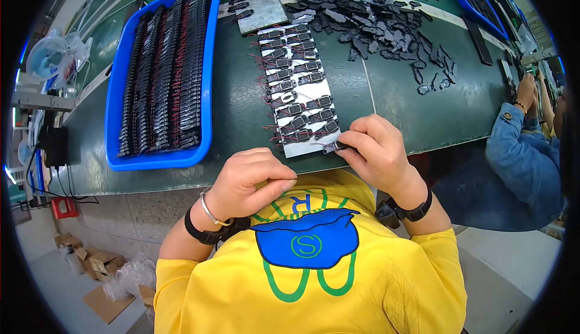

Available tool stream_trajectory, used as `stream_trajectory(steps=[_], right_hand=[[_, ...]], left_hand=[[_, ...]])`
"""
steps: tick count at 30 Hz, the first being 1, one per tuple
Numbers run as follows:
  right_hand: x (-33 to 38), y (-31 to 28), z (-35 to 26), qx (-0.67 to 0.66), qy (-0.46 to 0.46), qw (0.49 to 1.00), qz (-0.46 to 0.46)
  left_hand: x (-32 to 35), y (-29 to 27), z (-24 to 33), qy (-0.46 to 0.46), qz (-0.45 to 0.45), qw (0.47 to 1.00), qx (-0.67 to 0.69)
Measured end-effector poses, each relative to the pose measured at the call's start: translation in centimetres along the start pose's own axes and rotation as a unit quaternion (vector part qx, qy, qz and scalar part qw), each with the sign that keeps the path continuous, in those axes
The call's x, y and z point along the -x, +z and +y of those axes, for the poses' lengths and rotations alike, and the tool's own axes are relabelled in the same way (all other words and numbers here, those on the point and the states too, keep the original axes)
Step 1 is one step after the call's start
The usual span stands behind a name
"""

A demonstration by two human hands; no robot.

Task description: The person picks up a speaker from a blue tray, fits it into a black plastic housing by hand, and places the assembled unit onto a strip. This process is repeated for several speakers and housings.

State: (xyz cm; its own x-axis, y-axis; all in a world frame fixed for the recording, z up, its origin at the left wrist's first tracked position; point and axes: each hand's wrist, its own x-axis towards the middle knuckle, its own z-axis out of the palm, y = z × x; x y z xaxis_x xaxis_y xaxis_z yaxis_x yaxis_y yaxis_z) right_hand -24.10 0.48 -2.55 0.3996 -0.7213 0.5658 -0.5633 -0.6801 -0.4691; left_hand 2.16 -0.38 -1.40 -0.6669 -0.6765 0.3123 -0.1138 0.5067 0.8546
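In front of me on the green table lies a white strip [296, 148] bearing two columns of small black speaker-like parts [298, 122] with thin red wires. At the strip's near right corner, my right hand [379, 151] pinches one small black part [333, 147] between thumb and fingertips. My left hand [257, 180] is at the table's front edge, left of the strip's near end. Its fingers are curled with thumb and forefinger together; whether anything is between them is hidden.
A blue tray [208, 86] on the left holds packed rows of black parts with red wires. A grey metal plate [261, 5] lies beyond the strip. Loose black pieces [374, 23] are heaped at the far right. A person in a denim sleeve [513, 131] sits to the right.
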Motion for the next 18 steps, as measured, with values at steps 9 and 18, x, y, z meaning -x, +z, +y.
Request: stream_trajectory(steps=[9, 18], right_hand=[[-0.5, 0.1, -1.9, 0.057, -0.088, 0.993, 0.063], [-1.9, 0.8, -3.3, -0.028, -0.052, 0.997, 0.056]], left_hand=[[-1.8, 1.4, 2.7, -0.291, 0.094, 0.894, 0.327], [-1.3, 1.4, 1.4, -0.302, 0.082, 0.858, 0.408]])
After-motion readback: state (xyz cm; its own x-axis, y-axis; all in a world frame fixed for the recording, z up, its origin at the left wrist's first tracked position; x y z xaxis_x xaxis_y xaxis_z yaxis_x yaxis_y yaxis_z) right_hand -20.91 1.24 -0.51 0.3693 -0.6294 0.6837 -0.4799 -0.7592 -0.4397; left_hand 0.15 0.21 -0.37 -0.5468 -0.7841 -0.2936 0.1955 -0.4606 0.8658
